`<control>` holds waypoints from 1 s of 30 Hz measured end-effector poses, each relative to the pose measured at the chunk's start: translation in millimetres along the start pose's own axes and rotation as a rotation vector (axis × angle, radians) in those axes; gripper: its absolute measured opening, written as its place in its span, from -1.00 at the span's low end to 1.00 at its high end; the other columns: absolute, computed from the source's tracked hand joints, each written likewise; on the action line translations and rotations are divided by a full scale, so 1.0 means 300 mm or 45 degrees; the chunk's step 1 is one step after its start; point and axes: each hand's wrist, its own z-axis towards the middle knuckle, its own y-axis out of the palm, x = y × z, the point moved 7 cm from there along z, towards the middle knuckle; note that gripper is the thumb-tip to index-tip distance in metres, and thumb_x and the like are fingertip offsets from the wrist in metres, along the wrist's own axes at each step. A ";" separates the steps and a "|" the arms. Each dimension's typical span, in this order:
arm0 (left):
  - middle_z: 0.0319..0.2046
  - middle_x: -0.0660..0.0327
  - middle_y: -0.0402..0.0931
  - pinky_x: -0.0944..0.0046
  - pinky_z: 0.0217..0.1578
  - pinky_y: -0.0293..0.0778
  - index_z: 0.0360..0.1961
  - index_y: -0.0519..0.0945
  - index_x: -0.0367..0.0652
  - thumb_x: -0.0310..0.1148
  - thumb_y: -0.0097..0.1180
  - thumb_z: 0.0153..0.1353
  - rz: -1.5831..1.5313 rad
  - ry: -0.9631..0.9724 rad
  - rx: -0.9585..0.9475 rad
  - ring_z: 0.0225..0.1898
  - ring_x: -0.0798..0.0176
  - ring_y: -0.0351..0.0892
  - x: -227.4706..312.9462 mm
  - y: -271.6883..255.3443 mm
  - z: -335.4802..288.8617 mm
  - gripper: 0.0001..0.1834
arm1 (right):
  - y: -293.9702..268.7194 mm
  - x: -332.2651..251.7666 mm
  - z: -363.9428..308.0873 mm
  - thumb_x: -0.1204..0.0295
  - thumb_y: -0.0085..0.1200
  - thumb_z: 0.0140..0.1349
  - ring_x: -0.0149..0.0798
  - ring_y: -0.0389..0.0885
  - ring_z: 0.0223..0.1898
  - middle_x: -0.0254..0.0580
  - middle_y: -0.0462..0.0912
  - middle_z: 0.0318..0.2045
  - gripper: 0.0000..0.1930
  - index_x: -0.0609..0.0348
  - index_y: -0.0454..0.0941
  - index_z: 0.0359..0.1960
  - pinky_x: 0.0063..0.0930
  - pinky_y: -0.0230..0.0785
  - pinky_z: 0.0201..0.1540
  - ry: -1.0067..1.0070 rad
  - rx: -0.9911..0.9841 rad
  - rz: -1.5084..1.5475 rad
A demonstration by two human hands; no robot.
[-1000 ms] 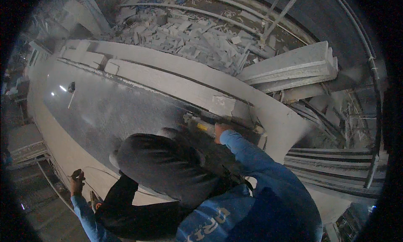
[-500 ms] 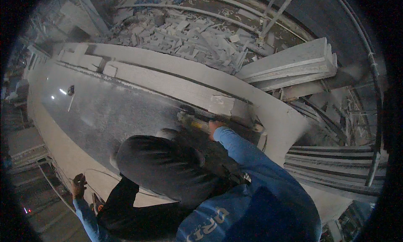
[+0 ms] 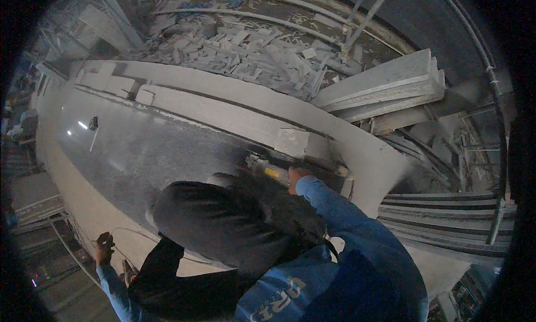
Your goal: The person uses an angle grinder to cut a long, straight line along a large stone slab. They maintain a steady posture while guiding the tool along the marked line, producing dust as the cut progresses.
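My right hand (image 3: 297, 180) is wrapped round the body of an angle grinder (image 3: 272, 172) with a yellow patch on its side. The tool's head lies low over a dark grey stone slab (image 3: 167, 137), near its cut far edge; its disc cannot be made out. Far off to the lower left, my left hand (image 3: 104, 248) is held out beside the slab with bent fingers apart and nothing visible in it. A thin cable (image 3: 131, 229) loops close to it. My bent knee in dark trousers (image 3: 206, 210) covers part of the slab.
Pale cut strips (image 3: 223, 118) lie along the slab's far side. Beyond is a heap of broken stone pieces (image 3: 240, 51). Thick slab offcuts (image 3: 385, 82) are stacked at the far right, with long strips (image 3: 441, 218) nearer. A small dark object (image 3: 94, 122) sits on the slab's left part.
My right hand and the grinder have moved a little to the right and nearer to me along the slab. My left hand has stayed about where it was.
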 end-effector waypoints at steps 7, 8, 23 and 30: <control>-0.20 0.10 0.51 0.22 -0.50 0.46 -0.01 0.45 -0.17 -0.08 0.05 0.13 -0.054 0.008 -0.018 -0.33 0.19 0.58 -0.020 -0.007 0.023 -0.52 | 0.017 0.017 -0.003 0.35 0.17 -0.18 0.07 0.45 -0.01 0.10 0.48 -0.09 -0.47 0.23 0.39 -0.09 -0.13 0.36 -0.01 -0.054 -0.043 0.092; -0.20 0.10 0.51 0.22 -0.51 0.46 -0.01 0.45 -0.18 -0.08 0.05 0.13 -0.091 0.052 -0.015 -0.34 0.18 0.58 -0.025 -0.012 0.023 -0.52 | 0.008 0.003 0.001 0.36 0.17 -0.17 0.08 0.44 0.00 0.10 0.48 -0.08 -0.48 0.23 0.39 -0.08 -0.13 0.35 0.00 -0.048 -0.039 0.094; -0.20 0.13 0.51 0.27 -0.51 0.40 0.00 0.44 -0.17 -0.10 0.08 0.11 -0.186 0.083 -0.047 -0.35 0.22 0.54 0.050 -0.001 0.002 -0.51 | -0.096 -0.172 -0.013 0.35 0.20 -0.13 0.05 0.45 0.00 0.11 0.48 -0.06 -0.47 0.27 0.37 -0.07 -0.15 0.33 0.04 -0.065 0.056 -0.008; -0.22 0.15 0.51 0.28 -0.53 0.38 -0.03 0.45 -0.15 -0.12 0.10 0.09 -0.196 -0.093 -0.002 -0.36 0.24 0.54 0.005 0.023 0.008 -0.54 | 0.013 0.047 -0.037 0.30 0.20 -0.18 0.05 0.47 -0.03 0.11 0.48 -0.08 -0.42 0.26 0.35 -0.05 -0.16 0.35 0.02 -0.003 -0.066 0.015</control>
